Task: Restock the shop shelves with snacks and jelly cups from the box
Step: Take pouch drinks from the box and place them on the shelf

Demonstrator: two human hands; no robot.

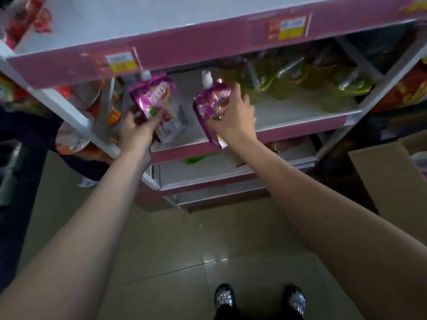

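Both forearms extend forward from the bottom corners of the head view, above the tiled floor and a pair of dark shoes. Each arm ends at the middle shelf of a pink-edged rack.

Left hand: fingers curled around the lower end of a purple spouted jelly pouch, held spout-up just over the left part of the shelf board. A second pouch lies flat on the board just beside it, printed back showing.

Right hand: fingers wrapped around another purple pouch, also spout-up, at the shelf's front edge. Gripping low leaves the cap end free, which probably allows each pouch to be fed in under the upper shelf and stood upright.

Green packets occupy the rear right of the same shelf; the bare board between them and the left post appears to be the intended slot.

Open cardboard box: on the floor at right, well apart from both hands; its contents are mostly hidden.

Orange-topped cups show on the neighbouring rack at left.
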